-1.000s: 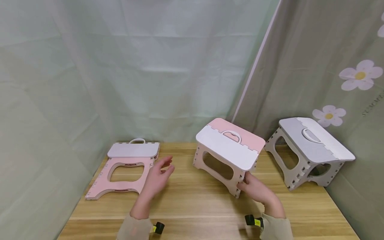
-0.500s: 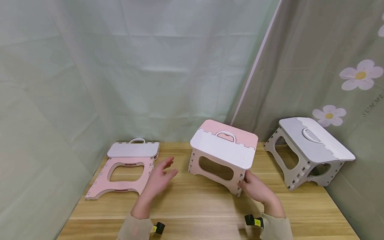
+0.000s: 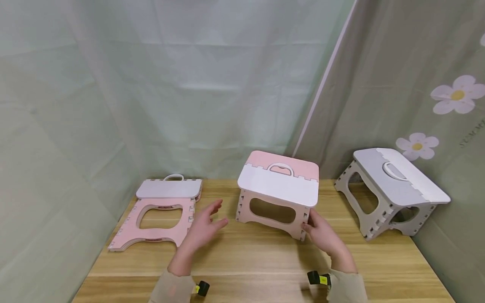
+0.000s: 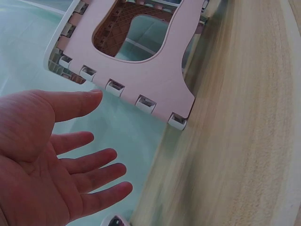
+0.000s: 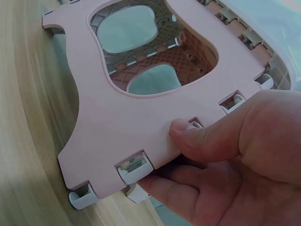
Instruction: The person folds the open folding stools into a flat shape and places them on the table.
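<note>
An unfolded pink-and-white folding stool [image 3: 280, 187] stands in the middle of the table, its white handle [image 3: 281, 168] arched over the seat. At its right front leg my right hand [image 3: 322, 233] grips the edge. The right wrist view shows the thumb [image 5: 202, 139] on the pink leg panel [image 5: 127, 117] and the other fingers behind it. My left hand [image 3: 203, 227] is off the stool's left side, fingers spread and holding nothing. In the left wrist view its thumb [image 4: 77, 104] points toward the stool's pink side [image 4: 141, 80], which it overlaps nearly at the edge.
A folded pink-and-white stool [image 3: 155, 214] lies flat at the left of the wooden table [image 3: 242, 269]. An unfolded grey-and-white stool [image 3: 394, 185] stands at the right back. Light green curtains [image 3: 212, 92] hang close behind and beside the table.
The middle stool has turned to face more squarely forward and shifted left, my right hand keeping its grip on the leg. My left hand has moved slightly right, its fingers spreading wider.
</note>
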The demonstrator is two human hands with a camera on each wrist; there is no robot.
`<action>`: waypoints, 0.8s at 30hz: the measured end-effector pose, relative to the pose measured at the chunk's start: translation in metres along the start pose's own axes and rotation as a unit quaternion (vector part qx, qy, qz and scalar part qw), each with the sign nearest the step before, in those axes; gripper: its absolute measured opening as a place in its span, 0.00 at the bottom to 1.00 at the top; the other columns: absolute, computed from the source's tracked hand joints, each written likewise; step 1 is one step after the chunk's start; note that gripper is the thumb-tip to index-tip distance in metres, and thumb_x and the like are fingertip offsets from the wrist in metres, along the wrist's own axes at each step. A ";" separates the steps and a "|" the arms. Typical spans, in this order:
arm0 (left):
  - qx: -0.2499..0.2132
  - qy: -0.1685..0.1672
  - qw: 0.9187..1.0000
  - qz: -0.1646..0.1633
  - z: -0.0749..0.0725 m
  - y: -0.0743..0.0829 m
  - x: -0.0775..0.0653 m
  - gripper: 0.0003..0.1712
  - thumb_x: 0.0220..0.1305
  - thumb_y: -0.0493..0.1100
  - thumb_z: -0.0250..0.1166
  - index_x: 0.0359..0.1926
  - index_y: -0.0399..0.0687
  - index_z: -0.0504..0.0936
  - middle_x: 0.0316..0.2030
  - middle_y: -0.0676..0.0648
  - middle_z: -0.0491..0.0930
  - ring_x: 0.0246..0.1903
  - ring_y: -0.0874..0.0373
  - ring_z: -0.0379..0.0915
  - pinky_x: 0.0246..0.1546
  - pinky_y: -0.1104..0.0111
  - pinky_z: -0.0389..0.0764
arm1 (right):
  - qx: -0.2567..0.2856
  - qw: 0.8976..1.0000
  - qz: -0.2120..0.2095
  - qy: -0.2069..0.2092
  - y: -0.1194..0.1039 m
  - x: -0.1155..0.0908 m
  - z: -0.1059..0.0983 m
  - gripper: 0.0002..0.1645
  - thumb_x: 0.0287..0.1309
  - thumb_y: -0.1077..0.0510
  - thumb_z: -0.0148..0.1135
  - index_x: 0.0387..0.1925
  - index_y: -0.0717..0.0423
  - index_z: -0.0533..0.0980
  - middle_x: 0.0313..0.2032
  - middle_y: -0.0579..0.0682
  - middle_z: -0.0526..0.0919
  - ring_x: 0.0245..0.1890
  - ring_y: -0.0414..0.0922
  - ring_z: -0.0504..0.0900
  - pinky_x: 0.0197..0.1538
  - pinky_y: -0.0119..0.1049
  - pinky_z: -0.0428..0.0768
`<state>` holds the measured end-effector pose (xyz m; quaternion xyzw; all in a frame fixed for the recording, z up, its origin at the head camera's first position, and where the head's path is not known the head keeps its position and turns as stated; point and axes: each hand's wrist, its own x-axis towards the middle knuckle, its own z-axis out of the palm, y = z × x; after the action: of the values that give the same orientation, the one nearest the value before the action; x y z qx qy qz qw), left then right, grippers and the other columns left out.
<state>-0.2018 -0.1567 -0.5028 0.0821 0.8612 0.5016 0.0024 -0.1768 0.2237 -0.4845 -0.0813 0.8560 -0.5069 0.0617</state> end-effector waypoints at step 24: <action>0.025 -0.042 0.999 0.024 0.017 -0.005 -0.001 0.40 0.68 0.43 0.76 0.76 0.35 0.71 0.71 0.34 0.73 0.69 0.34 0.70 0.68 0.40 0.71 | 0.048 0.998 -0.016 0.024 0.003 0.007 0.008 0.27 0.77 0.73 0.51 0.73 0.68 0.68 0.63 0.70 0.79 0.65 0.63 0.78 0.64 0.58 0.79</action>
<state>-0.1998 -0.1450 -0.5157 0.1239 0.8703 0.4760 0.0240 -0.1820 0.2164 -0.4912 -0.0798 0.8302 -0.5504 0.0373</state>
